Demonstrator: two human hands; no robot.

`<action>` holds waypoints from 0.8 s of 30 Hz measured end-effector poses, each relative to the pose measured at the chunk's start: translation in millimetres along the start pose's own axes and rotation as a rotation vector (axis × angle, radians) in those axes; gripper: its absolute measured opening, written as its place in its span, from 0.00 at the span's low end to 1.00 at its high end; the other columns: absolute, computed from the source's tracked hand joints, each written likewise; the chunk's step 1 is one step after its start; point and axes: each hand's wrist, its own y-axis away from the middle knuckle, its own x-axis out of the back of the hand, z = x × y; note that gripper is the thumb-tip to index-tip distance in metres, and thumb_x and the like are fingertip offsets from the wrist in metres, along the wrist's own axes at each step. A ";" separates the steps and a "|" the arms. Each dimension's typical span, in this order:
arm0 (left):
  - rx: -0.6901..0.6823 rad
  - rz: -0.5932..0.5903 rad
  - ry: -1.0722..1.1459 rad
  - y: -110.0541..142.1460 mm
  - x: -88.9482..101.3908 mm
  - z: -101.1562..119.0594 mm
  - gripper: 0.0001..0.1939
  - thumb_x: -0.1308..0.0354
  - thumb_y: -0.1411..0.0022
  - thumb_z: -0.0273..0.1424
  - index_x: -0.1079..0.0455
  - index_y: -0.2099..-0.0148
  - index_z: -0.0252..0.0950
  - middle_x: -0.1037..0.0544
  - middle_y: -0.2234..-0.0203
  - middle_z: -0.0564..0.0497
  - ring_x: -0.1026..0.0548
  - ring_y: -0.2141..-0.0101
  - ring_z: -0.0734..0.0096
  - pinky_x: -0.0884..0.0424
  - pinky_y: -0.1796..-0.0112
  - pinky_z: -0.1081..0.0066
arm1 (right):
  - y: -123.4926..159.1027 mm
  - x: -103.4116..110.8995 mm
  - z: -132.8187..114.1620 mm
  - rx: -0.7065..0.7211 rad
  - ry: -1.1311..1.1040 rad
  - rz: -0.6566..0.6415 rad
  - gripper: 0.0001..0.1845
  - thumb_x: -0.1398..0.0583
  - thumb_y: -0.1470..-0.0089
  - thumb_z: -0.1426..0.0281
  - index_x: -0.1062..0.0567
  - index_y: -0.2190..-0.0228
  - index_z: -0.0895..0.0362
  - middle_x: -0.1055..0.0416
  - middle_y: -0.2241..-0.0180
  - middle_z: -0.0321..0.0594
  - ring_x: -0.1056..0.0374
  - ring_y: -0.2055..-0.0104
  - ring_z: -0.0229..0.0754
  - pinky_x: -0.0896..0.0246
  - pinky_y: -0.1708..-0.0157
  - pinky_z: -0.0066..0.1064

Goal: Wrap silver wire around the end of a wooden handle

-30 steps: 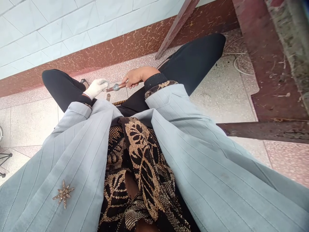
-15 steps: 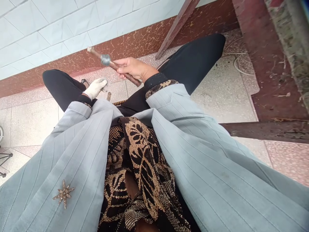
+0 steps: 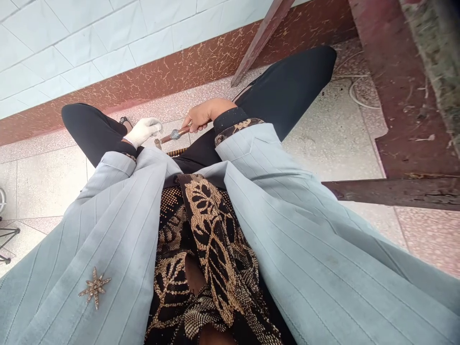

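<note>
My bare right hand (image 3: 198, 115) is wrapped round a short brown wooden stick (image 3: 185, 130), near knee height. A coil of grey wire (image 3: 175, 134) is wound about the stick, which tilts down to the left. Its lower end comes close to a small upright brownish stub (image 3: 158, 143); whether they touch, I cannot tell. On the left, my left hand (image 3: 143, 131) wears a white knitted glove. Its fingers are curled together just above the stub, and what they pinch is too small to make out. Below lies a yellow-and-black striped edge (image 3: 177, 153), mostly hidden.
A tiled wall (image 3: 118, 33) with a brown marbled base strip (image 3: 143, 72) runs in front. To the right stand a dark red wooden frame (image 3: 395, 96) and a slanting wooden leg (image 3: 260, 43). A pale cable (image 3: 359, 103) curls on the floor.
My right hand has swung the stick down from its raised position, so the wire-wound end is now beside the stub near my gloved hand. The left hand has barely moved.
</note>
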 end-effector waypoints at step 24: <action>-0.001 -0.140 -0.121 -2.2 -5.1 -2.1 0.13 0.32 0.28 0.17 0.22 0.66 0.36 0.30 0.80 0.57 0.34 0.76 0.74 0.37 0.68 0.71 | 0.8 -0.6 -11.6 -0.043 0.253 0.173 0.18 0.28 0.18 0.69 0.08 0.35 0.64 0.13 0.52 0.57 0.17 0.36 0.61 0.25 0.34 0.41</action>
